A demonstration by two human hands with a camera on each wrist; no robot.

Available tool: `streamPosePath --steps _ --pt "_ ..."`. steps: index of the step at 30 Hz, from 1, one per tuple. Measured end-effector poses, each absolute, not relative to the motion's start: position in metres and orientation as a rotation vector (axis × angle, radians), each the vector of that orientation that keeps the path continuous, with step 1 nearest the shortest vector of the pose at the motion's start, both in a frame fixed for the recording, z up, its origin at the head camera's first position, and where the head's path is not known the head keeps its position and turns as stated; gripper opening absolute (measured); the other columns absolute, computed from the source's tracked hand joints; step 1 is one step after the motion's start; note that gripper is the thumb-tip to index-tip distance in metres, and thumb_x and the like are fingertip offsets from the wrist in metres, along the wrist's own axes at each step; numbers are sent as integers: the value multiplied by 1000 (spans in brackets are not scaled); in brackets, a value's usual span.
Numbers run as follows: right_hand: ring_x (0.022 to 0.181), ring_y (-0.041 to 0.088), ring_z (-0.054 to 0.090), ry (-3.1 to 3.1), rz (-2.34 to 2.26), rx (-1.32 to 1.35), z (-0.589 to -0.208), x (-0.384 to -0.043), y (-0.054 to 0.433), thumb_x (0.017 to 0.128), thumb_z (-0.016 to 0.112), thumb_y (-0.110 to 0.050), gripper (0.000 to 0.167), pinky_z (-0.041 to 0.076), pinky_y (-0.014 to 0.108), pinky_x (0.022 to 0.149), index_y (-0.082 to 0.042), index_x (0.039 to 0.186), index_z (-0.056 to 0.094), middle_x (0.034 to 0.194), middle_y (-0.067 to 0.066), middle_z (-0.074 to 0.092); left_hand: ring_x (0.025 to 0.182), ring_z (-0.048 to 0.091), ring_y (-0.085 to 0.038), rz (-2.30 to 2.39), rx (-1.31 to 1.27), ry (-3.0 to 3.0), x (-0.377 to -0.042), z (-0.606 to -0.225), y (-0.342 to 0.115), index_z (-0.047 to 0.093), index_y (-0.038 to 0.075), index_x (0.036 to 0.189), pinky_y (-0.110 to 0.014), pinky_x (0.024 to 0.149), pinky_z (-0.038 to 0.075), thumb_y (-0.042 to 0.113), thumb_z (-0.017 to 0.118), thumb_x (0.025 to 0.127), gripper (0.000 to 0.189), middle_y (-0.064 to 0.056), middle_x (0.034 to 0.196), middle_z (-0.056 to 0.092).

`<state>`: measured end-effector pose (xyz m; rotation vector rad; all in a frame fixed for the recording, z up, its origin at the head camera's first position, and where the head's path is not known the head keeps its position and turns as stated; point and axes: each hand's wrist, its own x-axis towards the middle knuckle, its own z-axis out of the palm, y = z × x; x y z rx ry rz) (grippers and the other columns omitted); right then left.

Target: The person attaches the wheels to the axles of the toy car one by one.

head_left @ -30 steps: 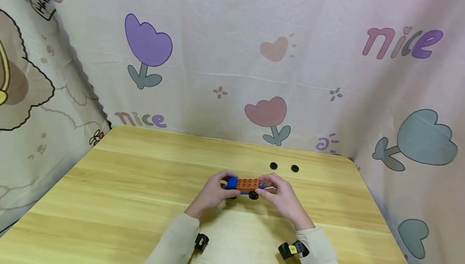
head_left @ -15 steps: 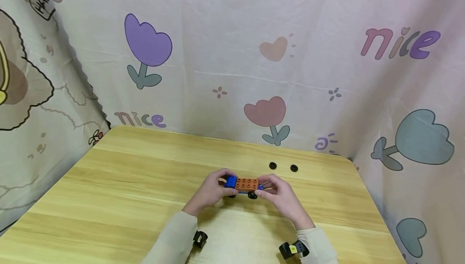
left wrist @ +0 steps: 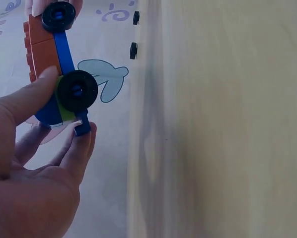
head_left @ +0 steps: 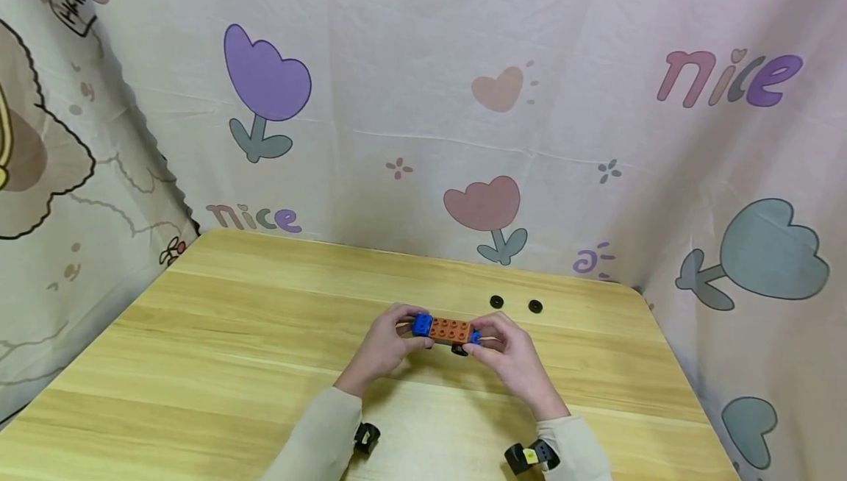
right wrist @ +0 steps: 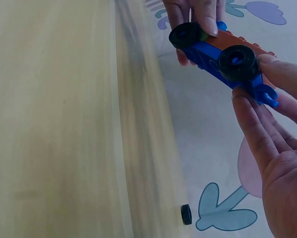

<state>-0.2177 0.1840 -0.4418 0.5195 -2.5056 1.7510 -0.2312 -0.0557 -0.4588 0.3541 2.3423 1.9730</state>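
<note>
Both hands hold a toy brick car (head_left: 450, 329) above the table, with an orange studded top, blue ends and a blue base. At its left end, the left hand (head_left: 384, 345) grips the blue block between thumb and fingers. The right hand (head_left: 512, 356) pinches the other end, near a small blue hitch-like piece (right wrist: 265, 94). Black wheels (left wrist: 71, 102) show along the car's near side in both wrist views, and a green piece (left wrist: 66, 114) sits by one of them. The car's far side is hidden.
Two loose black wheels, a left one (head_left: 496, 302) and a right one (head_left: 535, 307), lie on the wooden table (head_left: 265, 334) beyond the right hand. A printed curtain (head_left: 370, 98) hangs behind the table's back edge. Black wrist cameras sit on both sleeves.
The hands have lifted the car slightly and tilted it, so its studded top faces the head camera more and its near wheels show less. The loose wheels stay put.
</note>
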Motion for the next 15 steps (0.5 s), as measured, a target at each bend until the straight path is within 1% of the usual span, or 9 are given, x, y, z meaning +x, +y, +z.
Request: streamPosePath --steps 2,4,6,9,12,15 --pt "99 24 65 -2499 1755 526 -442 -218 183 84 79 -8 31 53 32 87 -12 112 68 112 6 62 116 56 -40 1954 347 2372 -231 -459 -55 60 -1 126 -33 88 52 1 78 83 46 -16 123 54" --pt "101 25 64 -2498 1764 518 -442 -218 182 83 78 -5 31 52 32 87 -11 112 67 113 6 61 111 59 -38 1900 342 2432 -230 -457 -55 61 1 126 -35 85 54 0 77 83 46 -16 124 56" --pt "102 26 64 -2504 1776 491 -441 -218 181 82 79 -1 32 52 31 88 -10 111 67 112 6 60 104 63 -33 1835 321 2499 -228 -455 -54 62 7 127 -36 80 56 1 76 85 45 -15 125 57" --pt "104 28 63 -2510 1778 471 -435 -215 176 81 77 5 33 51 32 90 -7 110 67 112 7 59 89 67 -26 1777 277 2550 -225 -451 -53 61 12 130 -36 67 56 1 73 87 46 -14 129 56" --pt "104 30 62 -2509 1762 481 -424 -210 171 80 76 8 33 51 35 91 -4 109 66 111 9 59 73 67 -24 1773 222 2538 -224 -450 -52 60 14 133 -35 57 56 1 72 89 48 -13 132 54" --pt "102 29 62 -2485 1749 500 -416 -205 166 80 75 10 32 51 36 91 -2 108 66 110 9 59 64 65 -25 1806 198 2487 -224 -450 -51 57 12 137 -37 55 56 1 70 90 50 -14 136 51"
